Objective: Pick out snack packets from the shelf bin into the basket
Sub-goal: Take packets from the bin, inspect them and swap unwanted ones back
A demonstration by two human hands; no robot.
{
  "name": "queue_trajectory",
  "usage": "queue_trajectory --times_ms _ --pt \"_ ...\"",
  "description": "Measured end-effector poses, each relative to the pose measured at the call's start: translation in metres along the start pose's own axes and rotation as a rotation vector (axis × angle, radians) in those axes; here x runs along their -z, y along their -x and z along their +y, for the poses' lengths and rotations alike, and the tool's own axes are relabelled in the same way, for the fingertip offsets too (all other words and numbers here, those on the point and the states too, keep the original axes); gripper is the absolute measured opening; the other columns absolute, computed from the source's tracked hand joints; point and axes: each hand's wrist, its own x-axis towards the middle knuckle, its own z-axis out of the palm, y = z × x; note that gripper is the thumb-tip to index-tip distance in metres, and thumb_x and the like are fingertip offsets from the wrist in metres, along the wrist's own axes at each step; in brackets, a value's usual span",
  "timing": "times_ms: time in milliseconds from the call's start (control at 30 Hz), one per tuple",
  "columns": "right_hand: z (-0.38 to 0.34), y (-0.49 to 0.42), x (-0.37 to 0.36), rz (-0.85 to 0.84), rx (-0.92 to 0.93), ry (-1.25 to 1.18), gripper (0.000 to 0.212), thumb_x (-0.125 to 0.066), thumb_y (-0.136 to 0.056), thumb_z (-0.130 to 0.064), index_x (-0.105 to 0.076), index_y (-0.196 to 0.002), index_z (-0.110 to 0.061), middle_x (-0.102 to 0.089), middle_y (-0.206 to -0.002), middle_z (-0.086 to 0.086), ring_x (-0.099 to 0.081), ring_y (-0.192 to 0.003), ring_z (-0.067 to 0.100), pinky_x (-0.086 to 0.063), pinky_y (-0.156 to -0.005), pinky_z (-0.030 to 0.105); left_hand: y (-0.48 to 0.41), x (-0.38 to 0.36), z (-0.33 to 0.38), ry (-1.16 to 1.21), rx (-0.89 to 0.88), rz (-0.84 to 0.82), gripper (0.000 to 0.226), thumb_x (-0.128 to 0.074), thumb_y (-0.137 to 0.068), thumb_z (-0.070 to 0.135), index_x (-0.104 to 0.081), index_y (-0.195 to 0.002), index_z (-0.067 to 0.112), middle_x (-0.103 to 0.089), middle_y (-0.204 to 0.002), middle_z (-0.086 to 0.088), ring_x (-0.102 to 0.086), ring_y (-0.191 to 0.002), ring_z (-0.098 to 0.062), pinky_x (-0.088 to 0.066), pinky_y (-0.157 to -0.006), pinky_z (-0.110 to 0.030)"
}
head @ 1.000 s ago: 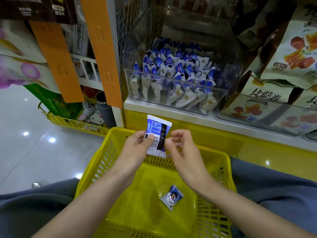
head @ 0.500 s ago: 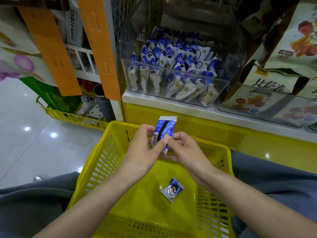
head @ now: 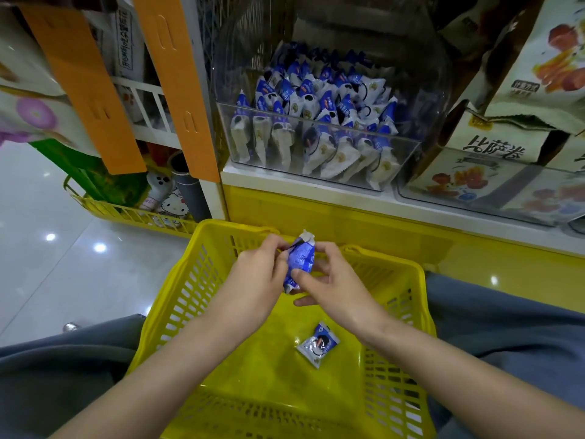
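Your hands: left hand [head: 256, 274] and right hand [head: 332, 280] both pinch one blue packet [head: 300, 259] above the basket [head: 202, 280].
Basket floor: another packet [head: 317, 343] lies there.
Shelf bin [head: 316, 160]: full of packets.

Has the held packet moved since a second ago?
Yes. The held packet, pinched by left hand and right hand, came down: its top stood well above the far rim of the basket, now nearly level with it.

Glossy foil packet [head: 300, 259], yellow plastic lattice basket [head: 402, 315], clear plastic bin [head: 319, 153].
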Motion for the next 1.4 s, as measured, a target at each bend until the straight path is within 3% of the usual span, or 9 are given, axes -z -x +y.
queue_trajectory --times_ms 200,333,433,600,667,833,1033,1267,1400 --pt "0.006 0.003 0.002 -0.034 0.133 0.281 0.035 -0.057 -0.087 -0.006 -0.041 -0.108 -0.028 -0.059 -0.097 -0.01 -0.06 -0.067 0.013 -0.057 -0.065 0.035 0.001 0.001 -0.003 -0.118 -0.084 -0.007 0.015 -0.04 -0.097 0.023 -0.049 -0.094 0.011 -0.06 -0.074 -0.01 -0.058 -0.07 -0.032 -0.042 -0.059 -0.044" --pt "0.007 0.002 0.004 -0.045 0.147 0.323 0.034 -0.059 -0.087 -0.012 -0.041 -0.111 -0.029 -0.058 -0.096 -0.015 -0.064 -0.075 0.019 -0.056 -0.07 0.04 0.002 0.0 -0.006 -0.077 -0.089 -0.014 0.013 -0.04 -0.097 0.021 -0.046 -0.088 0.014 -0.05 -0.065 0.002 -0.053 -0.06 -0.025 -0.031 -0.051 -0.033" --pt "0.006 -0.002 0.006 -0.049 0.16 0.303 0.031 -0.061 -0.088 -0.02 -0.043 -0.111 -0.029 -0.058 -0.096 -0.015 -0.06 -0.075 0.0 -0.053 -0.071 0.022 -0.001 0.001 -0.007 -0.06 -0.094 0.008 0.021 -0.041 -0.097 0.022 -0.041 -0.075 0.023 -0.044 -0.056 0.009 -0.045 -0.051 -0.011 -0.026 -0.05 -0.027" --pt "-0.002 -0.006 0.013 0.004 0.187 0.174 0.033 -0.065 -0.084 -0.015 -0.043 -0.106 -0.028 -0.059 -0.098 -0.004 -0.061 -0.067 -0.002 -0.05 -0.056 0.017 -0.005 0.001 -0.002 0.23 0.106 -0.082 0.031 -0.039 -0.098 0.023 -0.062 -0.084 0.008 -0.066 -0.078 -0.011 -0.064 -0.076 -0.026 -0.053 -0.071 -0.045" --pt "-0.002 -0.005 0.015 0.075 0.239 0.328 0.044 -0.069 -0.082 -0.02 -0.04 -0.114 -0.024 -0.058 -0.1 -0.004 -0.063 -0.064 0.002 -0.053 -0.062 0.024 -0.004 0.001 0.005 0.446 0.214 -0.13 0.03 -0.041 -0.096 0.028 -0.067 -0.084 0.019 -0.069 -0.083 -0.002 -0.065 -0.078 -0.015 -0.056 -0.071 -0.034" --pt "0.002 -0.002 0.013 0.097 0.36 0.673 0.071 -0.072 -0.076 -0.034 -0.034 -0.132 -0.015 -0.046 -0.124 0.0 -0.055 -0.106 0.019 -0.047 -0.089 0.035 -0.005 0.001 0.006 0.48 0.157 -0.095 0.022 -0.049 -0.095 0.027 -0.065 -0.097 0.013 -0.069 -0.093 -0.013 -0.064 -0.091 -0.03 -0.051 -0.082 -0.049" --pt "-0.014 -0.011 0.008 0.041 0.197 0.226 0.007 -0.058 -0.089 -0.023 -0.056 -0.093 -0.019 -0.062 -0.089 -0.001 -0.057 -0.078 0.009 -0.048 -0.074 0.03 -0.01 0.007 -0.001 0.292 0.06 -0.069 0.026 -0.048 -0.095 0.013 -0.061 -0.077 0.001 -0.061 -0.07 -0.018 -0.057 -0.069 -0.035 -0.049 -0.07 -0.049" --pt "-0.023 -0.013 0.011 0.213 0.569 0.664 0.014 -0.057 -0.09 -0.027 -0.06 -0.081 -0.016 -0.055 -0.077 -0.006 -0.053 -0.07 0.011 -0.044 -0.063 0.031 -0.014 0.015 0.005 0.821 0.363 -0.196 0.025 -0.045 -0.095 0.017 -0.067 -0.09 0.008 -0.072 -0.076 -0.005 -0.068 -0.071 -0.013 -0.057 -0.062 -0.023" --pt "-0.035 -0.021 0.013 0.338 0.421 0.4 0.013 -0.059 -0.089 -0.019 -0.062 -0.079 -0.011 -0.065 -0.073 0.004 -0.059 -0.066 0.016 -0.047 -0.062 0.034 -0.011 0.015 0.009 0.921 0.384 -0.256 0.019 -0.061 -0.082 0.028 -0.065 -0.095 0.014 -0.074 -0.087 -0.001 -0.07 -0.081 -0.012 -0.055 -0.068 -0.024"
